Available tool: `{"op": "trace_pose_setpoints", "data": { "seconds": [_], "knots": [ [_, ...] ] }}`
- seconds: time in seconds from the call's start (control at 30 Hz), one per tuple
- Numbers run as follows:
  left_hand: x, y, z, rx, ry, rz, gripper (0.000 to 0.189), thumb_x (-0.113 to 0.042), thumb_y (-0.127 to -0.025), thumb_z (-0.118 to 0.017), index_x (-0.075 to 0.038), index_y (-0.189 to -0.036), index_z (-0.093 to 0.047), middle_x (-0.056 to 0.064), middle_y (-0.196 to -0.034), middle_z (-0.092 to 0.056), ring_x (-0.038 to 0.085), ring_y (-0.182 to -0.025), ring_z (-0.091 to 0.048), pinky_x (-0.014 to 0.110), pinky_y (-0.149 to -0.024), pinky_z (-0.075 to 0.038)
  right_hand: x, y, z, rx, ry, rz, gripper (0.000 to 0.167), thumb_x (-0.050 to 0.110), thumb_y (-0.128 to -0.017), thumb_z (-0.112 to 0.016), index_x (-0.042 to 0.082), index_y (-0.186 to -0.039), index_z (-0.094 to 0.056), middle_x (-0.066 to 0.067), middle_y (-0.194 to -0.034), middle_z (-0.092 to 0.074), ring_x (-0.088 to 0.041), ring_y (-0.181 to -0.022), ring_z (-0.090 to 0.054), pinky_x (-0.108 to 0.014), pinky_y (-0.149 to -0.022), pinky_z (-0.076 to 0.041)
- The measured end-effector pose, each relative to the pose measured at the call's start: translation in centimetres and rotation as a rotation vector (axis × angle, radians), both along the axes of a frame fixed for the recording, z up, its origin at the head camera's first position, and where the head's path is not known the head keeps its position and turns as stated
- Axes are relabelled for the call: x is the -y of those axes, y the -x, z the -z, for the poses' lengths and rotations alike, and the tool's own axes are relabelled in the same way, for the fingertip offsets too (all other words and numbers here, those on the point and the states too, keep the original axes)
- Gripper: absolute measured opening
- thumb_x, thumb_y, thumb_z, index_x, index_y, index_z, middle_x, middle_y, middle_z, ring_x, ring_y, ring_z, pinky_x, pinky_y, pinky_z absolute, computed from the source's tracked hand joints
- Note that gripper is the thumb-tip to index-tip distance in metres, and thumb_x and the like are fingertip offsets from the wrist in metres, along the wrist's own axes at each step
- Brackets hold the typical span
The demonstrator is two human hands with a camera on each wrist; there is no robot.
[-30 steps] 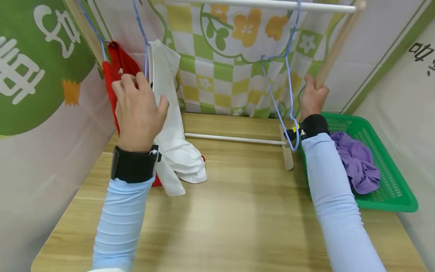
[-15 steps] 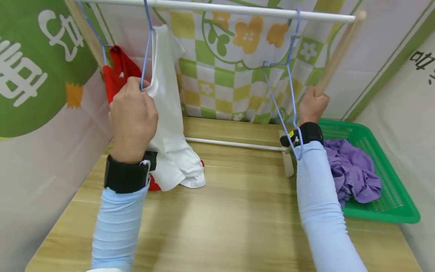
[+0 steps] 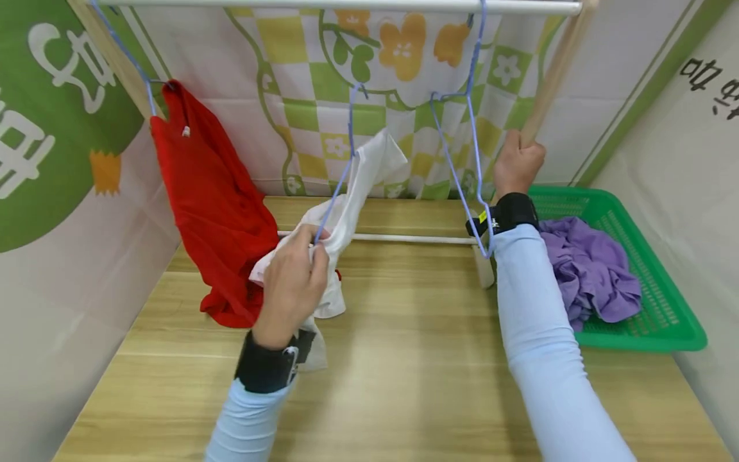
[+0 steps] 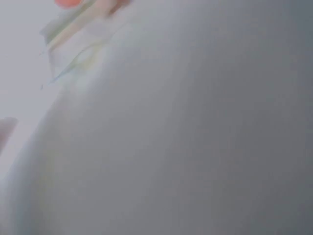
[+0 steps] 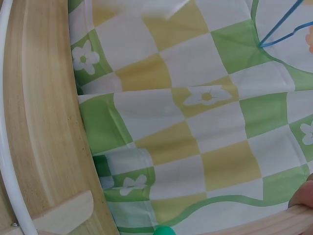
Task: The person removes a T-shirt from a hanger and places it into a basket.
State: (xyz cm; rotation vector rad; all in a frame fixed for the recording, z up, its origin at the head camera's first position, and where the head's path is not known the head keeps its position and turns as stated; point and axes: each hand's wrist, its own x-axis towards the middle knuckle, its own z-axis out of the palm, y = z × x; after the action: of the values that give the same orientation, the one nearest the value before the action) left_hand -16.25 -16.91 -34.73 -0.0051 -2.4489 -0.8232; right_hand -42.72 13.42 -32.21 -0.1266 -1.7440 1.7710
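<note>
In the head view my left hand (image 3: pixel 291 282) pinches the lower end of a blue clothes hanger (image 3: pixel 351 122), whose hook is off the rail. A white garment (image 3: pixel 369 167) drapes from this hanger, partly behind the hand. My right hand (image 3: pixel 516 163) grips the right wooden post (image 3: pixel 554 77) of the drying rack. A red garment (image 3: pixel 208 186) hangs on another blue hanger (image 3: pixel 124 51) at the left. Pale, blurred cloth (image 4: pixel 171 127) fills most of the left wrist view. Only a fingertip of the right hand shows at the edge of the right wrist view.
The rack's white rail (image 3: pixel 392 6) crosses the top. A bare blue hanger (image 3: pixel 476 147) hangs from it near the right forearm. Purple cloth (image 3: pixel 594 269) lies in a green basket (image 3: pixel 664 282) on the wooden table (image 3: pixel 404 385). A checkered curtain (image 3: pixel 323 109) stands behind.
The left hand has taken hold of the hanger with the white garment, unhooked it from the rail and brought it right and down, uncovering the red garment. The right hand keeps its grip.
</note>
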Motion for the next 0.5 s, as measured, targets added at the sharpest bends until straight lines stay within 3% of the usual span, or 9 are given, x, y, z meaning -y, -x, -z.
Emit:
{"op": "trace_pose_setpoints", "data": {
  "seconds": [0.17,0.3,0.4,0.5],
  "knots": [
    [-2.1,3.2,4.1,0.159,0.001,0.070,0.029,-0.019,-0.101,-0.047,-0.014,-0.121,-0.067,0.012,-0.113,-0.077,0.038,-0.096,-0.073,0.058,-0.071,-0.055,0.4,0.9,-0.3,-0.024,-0.028,-0.013,0.046,0.018,-0.098,-0.055,0.023,-0.054,-0.040,0.017,-0.048,-0.035,-0.001,-0.049,-0.034,-0.024,-0.055,-0.029],
    [-2.9,3.9,6.4,0.256,-0.009,0.058,0.029,-0.021,-0.101,-0.048,-0.016,-0.123,-0.067,0.010,-0.118,-0.077,0.037,-0.101,-0.074,0.057,-0.073,-0.056,0.7,0.6,0.2,0.079,-0.121,-0.057,0.043,0.027,-0.101,-0.056,0.020,-0.061,-0.044,0.012,-0.055,-0.039,-0.010,-0.061,-0.043,-0.027,-0.064,-0.035],
    [-3.5,3.8,7.4,0.285,-0.004,0.037,0.028,-0.020,-0.102,-0.048,-0.017,-0.122,-0.067,0.009,-0.116,-0.077,0.037,-0.099,-0.075,0.056,-0.073,-0.056,0.4,-1.7,0.6,0.255,-0.343,-0.085,0.028,0.033,-0.103,-0.049,0.010,-0.088,-0.059,-0.003,-0.082,-0.059,-0.023,-0.087,-0.058,-0.034,-0.083,-0.046],
    [-4.1,3.5,7.7,0.286,0.009,0.026,0.027,-0.021,-0.102,-0.047,-0.018,-0.122,-0.066,0.008,-0.117,-0.077,0.038,-0.097,-0.075,0.055,-0.071,-0.056,0.2,-6.1,1.2,0.411,-0.630,-0.072,0.046,0.036,-0.101,-0.046,-0.001,-0.127,-0.054,-0.025,-0.120,-0.061,-0.042,-0.118,-0.059,-0.054,-0.104,-0.048]
  ]
}}
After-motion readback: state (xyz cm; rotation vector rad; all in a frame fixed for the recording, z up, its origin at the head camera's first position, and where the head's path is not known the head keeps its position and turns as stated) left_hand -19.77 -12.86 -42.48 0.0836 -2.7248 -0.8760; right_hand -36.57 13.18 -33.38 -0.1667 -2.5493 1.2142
